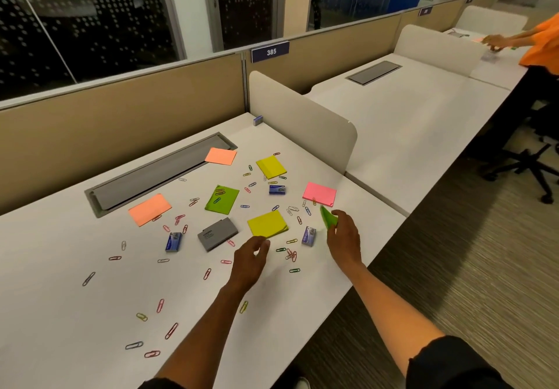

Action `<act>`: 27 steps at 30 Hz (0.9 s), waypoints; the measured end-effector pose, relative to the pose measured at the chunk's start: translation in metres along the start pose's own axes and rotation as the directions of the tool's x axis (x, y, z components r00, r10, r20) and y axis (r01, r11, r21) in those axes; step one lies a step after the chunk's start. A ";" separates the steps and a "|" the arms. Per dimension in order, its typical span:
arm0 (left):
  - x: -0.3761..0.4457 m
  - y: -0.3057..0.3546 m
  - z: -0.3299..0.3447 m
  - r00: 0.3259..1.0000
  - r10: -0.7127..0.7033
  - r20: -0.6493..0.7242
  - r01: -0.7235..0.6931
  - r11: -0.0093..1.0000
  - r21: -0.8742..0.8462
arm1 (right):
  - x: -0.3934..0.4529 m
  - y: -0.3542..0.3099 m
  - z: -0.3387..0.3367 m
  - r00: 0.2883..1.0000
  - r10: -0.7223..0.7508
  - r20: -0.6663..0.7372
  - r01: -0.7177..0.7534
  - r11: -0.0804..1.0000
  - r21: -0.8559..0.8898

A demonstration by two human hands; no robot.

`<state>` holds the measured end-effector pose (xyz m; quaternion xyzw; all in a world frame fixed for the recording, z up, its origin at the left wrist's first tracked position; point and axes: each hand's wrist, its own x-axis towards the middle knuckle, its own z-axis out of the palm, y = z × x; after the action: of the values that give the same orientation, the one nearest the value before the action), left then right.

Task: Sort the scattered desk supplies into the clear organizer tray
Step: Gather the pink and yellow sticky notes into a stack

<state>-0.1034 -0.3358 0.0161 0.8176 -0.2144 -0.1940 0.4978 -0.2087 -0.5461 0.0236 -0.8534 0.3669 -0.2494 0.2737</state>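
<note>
A: How far along is the sorting judged to be?

B: Barely begun, it seems. No clear organizer tray is seen anywhere in the view, so nothing can be counted as sorted. Sticky-note pads lie spread over the white tabletop [60,313]: two orange pads [149,209] [220,156], two yellow pads [267,223] [271,166], a flat green pad [222,199] with paper clips on top of it, and a pink pad [319,193] near the right edge.

A: And the hands?

B: A second green pad [329,220] is pinched by the right hand [344,234] and is tilted up off the tabletop, just beside the pink pad. The left hand [251,257] is held loosely curled just short of the nearer yellow pad, with nothing gripped (whether that pad is touched by a fingertip cannot be told).

A: What is left?

B: Nearly everything. Coloured paper clips [290,254] are scattered from the far pads to the near edge, small blue staple boxes [174,242] [308,236] [277,189] are dotted between them, and a grey box [217,234] lies beside the nearer yellow pad. One more small blue box [257,120] is tucked in the far corner by the divider [302,122].

A: So one item is in hand?

B: One, and the rest is untouched, as far as can be seen.
</note>
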 end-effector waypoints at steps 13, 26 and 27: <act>-0.003 0.008 -0.033 0.899 -0.313 0.306 0.433 0.533 -0.727 | -0.053 -0.083 0.039 0.890 -0.440 0.117 0.426 0.896 0.125; 0.000 -0.024 -0.062 0.883 -0.469 0.027 0.346 0.611 -0.712 | -0.049 -0.067 0.076 0.908 -0.337 0.250 0.341 0.940 0.028; 0.003 -0.027 -0.065 0.876 -0.482 0.017 0.348 0.608 -0.714 | -0.043 -0.062 0.078 0.906 -0.314 0.283 0.326 0.945 0.004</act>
<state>-0.0622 -0.2790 0.0197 0.6090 0.1162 -0.2972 0.7262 -0.1556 -0.4555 -0.0024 -0.9343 0.1849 -0.1597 0.2595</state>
